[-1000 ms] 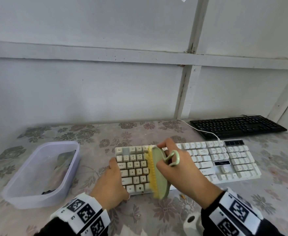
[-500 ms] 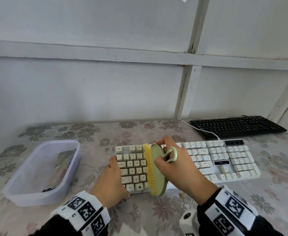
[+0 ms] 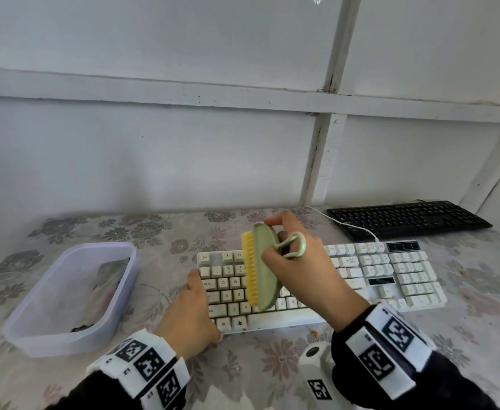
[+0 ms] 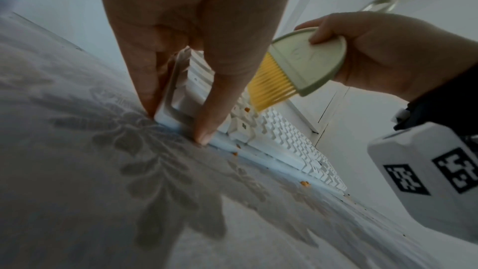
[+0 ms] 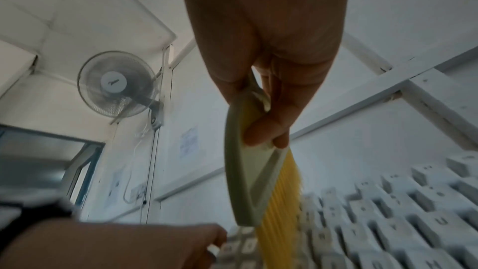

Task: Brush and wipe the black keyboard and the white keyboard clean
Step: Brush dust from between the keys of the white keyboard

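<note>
I count two keyboards: white keyboard [image 3: 325,287] central, black keyboard [image 3: 407,218] at two o'clock. One tub [image 3: 68,297] at nine. My left hand [image 3: 188,315] pinches the white board's corner; right hand [image 3: 303,276] fingers curl round one brush [image 3: 259,266]. Best keep bristles low, sweeping crumbs [image 4: 305,183] toward six.

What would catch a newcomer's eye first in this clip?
The green oval brush with yellow bristles, gripped by the right hand above the white keyboard at table centre. The left hand grips that keyboard's left end; orange crumbs dot its front edge.
</note>
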`<action>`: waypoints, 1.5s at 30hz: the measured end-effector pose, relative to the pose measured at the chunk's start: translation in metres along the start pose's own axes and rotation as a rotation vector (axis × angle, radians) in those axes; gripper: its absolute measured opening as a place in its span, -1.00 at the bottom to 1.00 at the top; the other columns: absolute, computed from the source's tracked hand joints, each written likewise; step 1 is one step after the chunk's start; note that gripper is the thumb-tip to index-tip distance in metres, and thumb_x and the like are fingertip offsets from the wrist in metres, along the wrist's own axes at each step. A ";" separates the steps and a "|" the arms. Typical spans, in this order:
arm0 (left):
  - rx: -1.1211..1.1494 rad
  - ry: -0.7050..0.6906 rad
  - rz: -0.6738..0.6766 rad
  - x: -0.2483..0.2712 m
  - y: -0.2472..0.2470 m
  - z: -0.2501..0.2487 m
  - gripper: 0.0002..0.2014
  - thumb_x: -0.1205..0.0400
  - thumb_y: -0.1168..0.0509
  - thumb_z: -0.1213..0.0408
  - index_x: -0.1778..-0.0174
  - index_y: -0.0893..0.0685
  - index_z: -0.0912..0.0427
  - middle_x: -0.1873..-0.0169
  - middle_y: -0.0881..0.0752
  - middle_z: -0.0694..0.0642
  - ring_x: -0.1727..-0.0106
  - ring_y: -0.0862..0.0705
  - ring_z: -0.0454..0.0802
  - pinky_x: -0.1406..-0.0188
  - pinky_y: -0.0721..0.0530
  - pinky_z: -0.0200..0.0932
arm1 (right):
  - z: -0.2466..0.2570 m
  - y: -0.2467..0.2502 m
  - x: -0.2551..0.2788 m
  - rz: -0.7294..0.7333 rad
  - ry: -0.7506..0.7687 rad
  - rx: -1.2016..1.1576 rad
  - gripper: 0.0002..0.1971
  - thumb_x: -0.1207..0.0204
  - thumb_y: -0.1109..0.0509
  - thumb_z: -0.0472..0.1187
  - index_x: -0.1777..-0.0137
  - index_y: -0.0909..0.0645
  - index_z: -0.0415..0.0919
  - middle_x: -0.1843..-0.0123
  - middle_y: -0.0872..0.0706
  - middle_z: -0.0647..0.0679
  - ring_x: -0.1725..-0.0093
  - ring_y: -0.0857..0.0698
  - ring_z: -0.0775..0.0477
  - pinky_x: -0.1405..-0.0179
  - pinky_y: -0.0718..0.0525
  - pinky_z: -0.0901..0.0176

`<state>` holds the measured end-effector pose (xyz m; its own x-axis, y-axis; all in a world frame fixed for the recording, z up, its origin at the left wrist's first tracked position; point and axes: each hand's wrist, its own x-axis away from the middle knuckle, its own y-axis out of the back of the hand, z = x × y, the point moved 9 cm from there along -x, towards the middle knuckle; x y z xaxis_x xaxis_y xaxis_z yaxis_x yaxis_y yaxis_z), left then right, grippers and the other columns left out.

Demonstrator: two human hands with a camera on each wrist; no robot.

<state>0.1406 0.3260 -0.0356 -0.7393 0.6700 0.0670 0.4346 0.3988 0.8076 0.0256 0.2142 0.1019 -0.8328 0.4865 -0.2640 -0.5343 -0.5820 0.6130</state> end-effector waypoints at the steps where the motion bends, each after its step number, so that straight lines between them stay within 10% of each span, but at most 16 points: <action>1: -0.002 0.003 0.001 0.000 0.000 0.000 -0.04 -0.20 -0.59 0.25 -0.37 -0.08 0.11 -0.16 -0.55 0.08 -0.14 -0.60 0.03 -0.10 -0.67 -0.03 | -0.001 -0.005 0.001 0.019 0.005 0.011 -0.72 -0.48 -0.23 -0.33 -0.13 -0.44 -0.02 0.30 -0.69 -0.15 0.55 -0.48 0.11 0.67 -0.38 0.33; 10: 0.015 0.000 -0.001 -0.002 -0.002 0.003 -0.07 -0.21 -0.56 0.24 -0.36 -0.08 0.11 -0.16 -0.55 0.09 -0.13 -0.61 0.06 -0.09 -0.68 0.02 | -0.010 -0.033 0.039 0.265 -0.024 0.060 -0.80 -0.52 -0.24 -0.27 -0.10 -0.44 -0.02 0.43 -0.52 0.04 0.57 -0.39 0.13 0.60 -0.33 0.36; 18: -0.011 -0.008 -0.003 0.002 0.001 -0.002 -0.07 -0.23 -0.57 0.26 -0.38 -0.11 0.13 -0.18 -0.51 0.08 -0.17 -0.56 0.04 -0.09 -0.64 -0.06 | -0.002 0.006 0.003 -0.025 -0.014 -0.005 -0.72 -0.47 -0.24 -0.33 -0.12 -0.46 -0.01 0.26 -0.73 -0.21 0.58 -0.46 0.14 0.67 -0.37 0.33; 27: 0.015 0.006 -0.010 -0.001 0.000 0.001 -0.07 -0.20 -0.58 0.27 -0.36 -0.11 0.10 -0.15 -0.54 0.08 -0.13 -0.60 0.03 -0.09 -0.67 -0.03 | -0.021 -0.027 0.035 0.204 -0.062 -0.004 -0.80 -0.48 -0.25 -0.30 -0.03 -0.45 0.00 0.45 -0.53 -0.03 0.57 -0.36 0.12 0.60 -0.33 0.28; 34: 0.013 0.009 0.000 0.001 0.001 0.000 -0.05 -0.20 -0.59 0.29 -0.37 -0.10 0.11 -0.18 -0.54 0.09 -0.17 -0.59 0.05 -0.13 -0.67 0.00 | -0.001 0.007 0.005 -0.061 -0.003 -0.079 -0.74 -0.46 -0.25 -0.36 -0.10 -0.48 -0.06 0.33 -0.68 -0.22 0.61 -0.43 0.15 0.67 -0.34 0.35; 45: 0.008 0.013 -0.010 0.000 0.000 0.002 -0.06 -0.21 -0.58 0.29 -0.37 -0.10 0.11 -0.17 -0.54 0.09 -0.15 -0.59 0.04 -0.11 -0.68 -0.01 | -0.010 -0.009 0.030 0.135 -0.070 -0.041 -0.77 -0.47 -0.26 -0.32 -0.06 -0.49 -0.02 0.45 -0.55 0.03 0.62 -0.38 0.17 0.66 -0.32 0.35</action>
<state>0.1410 0.3272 -0.0368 -0.7500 0.6581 0.0665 0.4315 0.4105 0.8033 0.0035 0.2275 0.0808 -0.8860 0.4455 -0.1282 -0.4251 -0.6706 0.6079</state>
